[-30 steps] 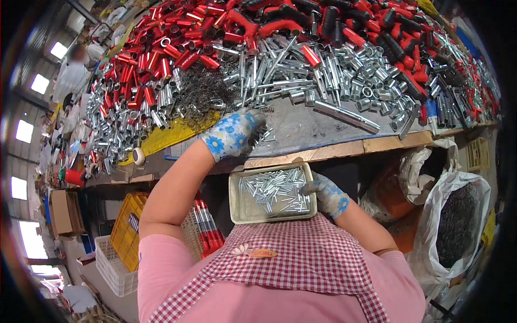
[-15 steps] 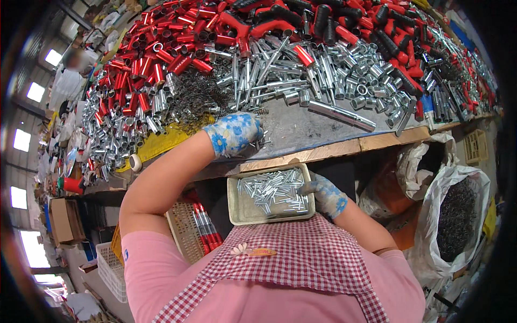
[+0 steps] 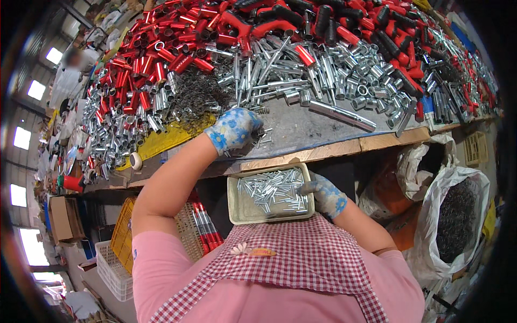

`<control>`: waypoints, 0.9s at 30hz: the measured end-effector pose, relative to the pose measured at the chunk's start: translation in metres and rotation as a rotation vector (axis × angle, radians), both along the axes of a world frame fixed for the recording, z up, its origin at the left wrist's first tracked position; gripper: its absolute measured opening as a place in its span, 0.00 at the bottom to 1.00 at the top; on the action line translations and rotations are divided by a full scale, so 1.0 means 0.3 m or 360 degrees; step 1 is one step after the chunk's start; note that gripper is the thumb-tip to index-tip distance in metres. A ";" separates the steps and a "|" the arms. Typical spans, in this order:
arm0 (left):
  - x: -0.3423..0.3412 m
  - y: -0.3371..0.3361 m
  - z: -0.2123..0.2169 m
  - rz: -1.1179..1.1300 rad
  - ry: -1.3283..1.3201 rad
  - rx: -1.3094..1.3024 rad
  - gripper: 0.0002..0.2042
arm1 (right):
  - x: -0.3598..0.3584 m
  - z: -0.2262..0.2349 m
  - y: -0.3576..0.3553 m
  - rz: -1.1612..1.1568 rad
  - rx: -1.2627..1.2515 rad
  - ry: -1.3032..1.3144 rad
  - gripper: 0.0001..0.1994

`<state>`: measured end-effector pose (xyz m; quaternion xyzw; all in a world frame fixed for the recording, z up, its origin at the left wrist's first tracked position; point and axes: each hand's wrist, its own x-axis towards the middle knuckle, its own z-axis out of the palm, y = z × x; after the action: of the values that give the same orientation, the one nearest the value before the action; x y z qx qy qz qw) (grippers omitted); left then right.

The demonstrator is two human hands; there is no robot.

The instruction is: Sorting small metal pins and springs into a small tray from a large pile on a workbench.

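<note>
Frankly, my gloves are hiding most of what my fingers are doing. My left hand (image 3: 232,129) is resting curled on the grey counter (image 3: 301,129), cupped over a few small silver pins (image 3: 264,141) lying loose just beside its fingertips; whether any pins are pinched inside the fist I cannot tell. My right hand (image 3: 324,195) is gripping the right edge of a shallow beige tray (image 3: 243,209), fingers clenched round its rim, holding it just below the counter's wooden edge and against my checked apron (image 3: 301,258). The tray is carrying a scatter of the same silver pins across its upper half. Beyond my left hand a dark tangle of springs (image 3: 196,97) is blurring into shiny steel tubes (image 3: 334,81) and red tubes (image 3: 161,54). Past my right hand, a white sack (image 3: 458,215) of dark parts is being cut off by the rim.
</note>
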<state>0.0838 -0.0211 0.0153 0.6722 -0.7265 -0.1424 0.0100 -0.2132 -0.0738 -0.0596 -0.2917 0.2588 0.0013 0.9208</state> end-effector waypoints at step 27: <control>-0.073 -0.038 0.049 0.0527 -0.0092 0.0014 0.16 | -0.002 -0.025 -0.001 0.0002 0.0042 -0.0047 0.38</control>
<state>0.0618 -0.0325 0.0300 0.7865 -0.6052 -0.1225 0.0095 -0.2139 -0.0742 -0.0671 -0.2795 0.2449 0.0009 0.9284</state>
